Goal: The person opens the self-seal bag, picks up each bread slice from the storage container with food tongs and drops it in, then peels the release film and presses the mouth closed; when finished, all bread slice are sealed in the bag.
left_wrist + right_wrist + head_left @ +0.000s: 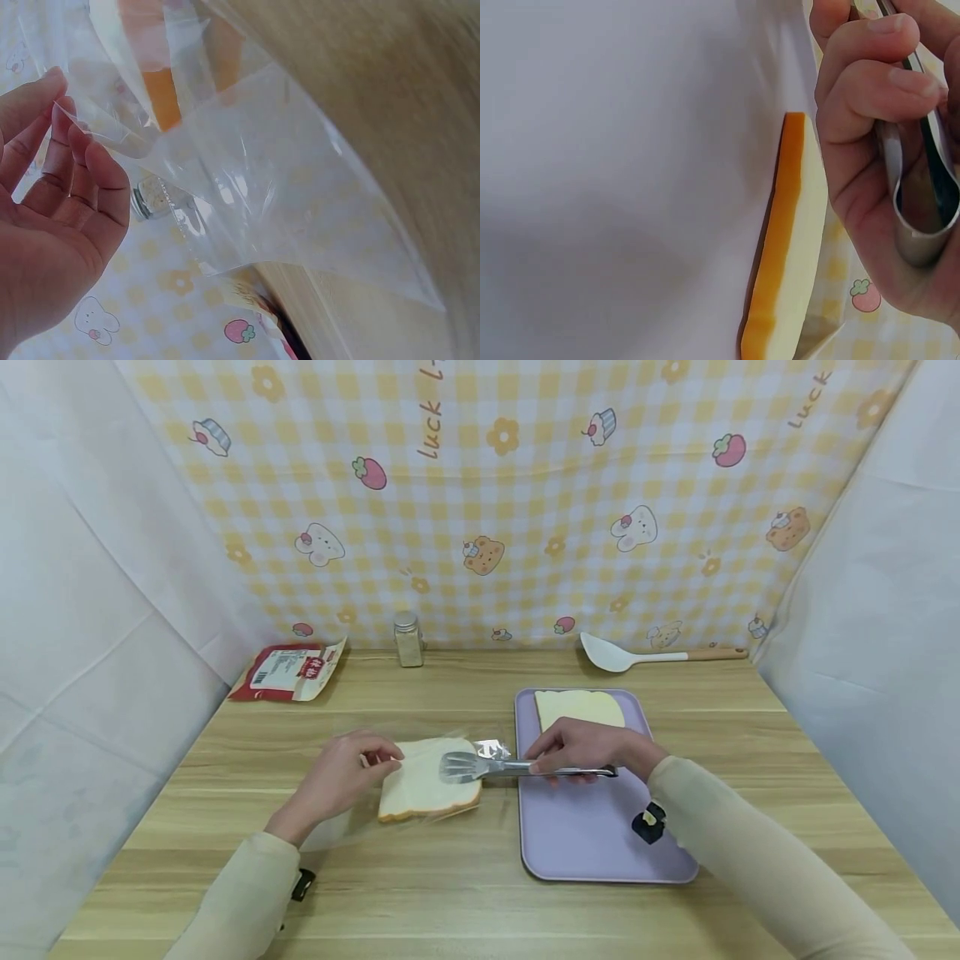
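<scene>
My left hand (339, 779) pinches the edge of a clear plastic bag (292, 195) between thumb and fingertips, as the left wrist view shows up close. A bread slice (420, 785) with a brown crust lies within the bag's film, left of the tray. My right hand (588, 747) grips metal tongs (513, 767) over the purple tray (592, 843), with their slotted head reaching left onto the slice. In the right wrist view the tongs' bent end (922, 236) sits in the palm under curled fingers. Another bread slice (577, 703) lies on the tray's far end.
A red and white food packet (288, 672) lies at the back left of the wooden table (420, 893). Near the patterned cloth stands a small glass jar (408, 642) with a metal lid. A white spatula (611, 653) with a wooden handle rests at the back right.
</scene>
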`<action>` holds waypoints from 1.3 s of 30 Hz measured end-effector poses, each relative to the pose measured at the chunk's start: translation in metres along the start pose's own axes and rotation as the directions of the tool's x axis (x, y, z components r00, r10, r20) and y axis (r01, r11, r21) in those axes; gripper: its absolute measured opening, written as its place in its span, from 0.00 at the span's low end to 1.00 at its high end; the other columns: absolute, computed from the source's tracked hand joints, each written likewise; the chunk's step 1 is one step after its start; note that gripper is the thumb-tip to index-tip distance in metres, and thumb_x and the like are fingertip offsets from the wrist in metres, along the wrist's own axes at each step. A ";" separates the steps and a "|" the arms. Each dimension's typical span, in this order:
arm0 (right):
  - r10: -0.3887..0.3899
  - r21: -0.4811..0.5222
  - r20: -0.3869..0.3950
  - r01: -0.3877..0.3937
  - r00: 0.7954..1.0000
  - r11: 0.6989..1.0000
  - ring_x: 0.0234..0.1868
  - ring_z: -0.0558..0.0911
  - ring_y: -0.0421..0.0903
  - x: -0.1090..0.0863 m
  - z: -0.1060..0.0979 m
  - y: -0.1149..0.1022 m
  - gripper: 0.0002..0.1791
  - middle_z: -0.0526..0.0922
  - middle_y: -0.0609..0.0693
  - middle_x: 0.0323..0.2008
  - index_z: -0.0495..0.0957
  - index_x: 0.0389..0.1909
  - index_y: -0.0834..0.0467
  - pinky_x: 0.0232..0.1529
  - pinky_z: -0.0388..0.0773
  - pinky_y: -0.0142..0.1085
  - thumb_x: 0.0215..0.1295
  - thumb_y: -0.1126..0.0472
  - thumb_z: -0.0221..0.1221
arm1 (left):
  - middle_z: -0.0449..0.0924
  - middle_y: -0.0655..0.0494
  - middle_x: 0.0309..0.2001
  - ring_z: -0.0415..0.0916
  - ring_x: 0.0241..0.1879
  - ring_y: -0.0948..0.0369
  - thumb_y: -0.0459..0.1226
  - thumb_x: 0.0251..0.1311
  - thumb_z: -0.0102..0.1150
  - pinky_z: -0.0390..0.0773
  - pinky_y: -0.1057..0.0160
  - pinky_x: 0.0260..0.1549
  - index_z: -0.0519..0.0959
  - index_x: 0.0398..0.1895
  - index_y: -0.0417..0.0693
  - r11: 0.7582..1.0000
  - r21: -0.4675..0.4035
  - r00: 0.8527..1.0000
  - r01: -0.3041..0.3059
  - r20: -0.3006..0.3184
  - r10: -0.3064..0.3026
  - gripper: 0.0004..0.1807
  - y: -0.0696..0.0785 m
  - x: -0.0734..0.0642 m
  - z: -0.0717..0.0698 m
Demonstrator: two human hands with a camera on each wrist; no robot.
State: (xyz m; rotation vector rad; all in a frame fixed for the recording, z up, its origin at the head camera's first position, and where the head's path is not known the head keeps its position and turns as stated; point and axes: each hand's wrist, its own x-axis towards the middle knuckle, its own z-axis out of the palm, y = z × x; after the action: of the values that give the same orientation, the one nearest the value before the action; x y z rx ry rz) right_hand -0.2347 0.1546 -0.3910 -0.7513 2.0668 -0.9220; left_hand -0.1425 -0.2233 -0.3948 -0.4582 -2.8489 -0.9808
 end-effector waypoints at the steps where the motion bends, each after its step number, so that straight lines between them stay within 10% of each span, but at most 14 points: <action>1: -0.004 0.001 0.001 0.004 1.000 1.000 0.13 0.70 0.40 0.001 0.001 -0.001 0.11 0.82 0.51 0.24 0.88 0.51 0.53 0.15 0.68 0.32 0.76 0.56 0.62 | 0.83 0.62 0.33 0.76 0.35 0.64 0.34 0.67 0.70 0.76 0.64 0.36 0.90 0.38 0.52 1.000 0.004 1.000 0.001 -0.002 -0.001 0.03 0.000 0.000 0.000; 39: -0.058 0.037 0.020 0.058 0.998 0.998 0.12 0.69 0.40 0.034 0.027 -0.026 0.16 0.83 0.53 0.23 0.86 0.59 0.53 0.15 0.68 0.33 0.76 0.55 0.63 | 0.84 0.59 0.35 0.75 0.33 0.63 0.32 0.66 0.70 0.76 0.68 0.31 0.90 0.39 0.50 0.999 -0.033 1.000 0.006 -0.013 -0.007 0.04 0.001 -0.003 0.002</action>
State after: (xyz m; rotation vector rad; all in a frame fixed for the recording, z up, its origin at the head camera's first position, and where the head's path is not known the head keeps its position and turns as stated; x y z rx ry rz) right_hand -0.2269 0.1052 -0.3959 -0.8017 2.0142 -0.9775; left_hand -0.1396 -0.2221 -0.3958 -0.4441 -2.8278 -1.0300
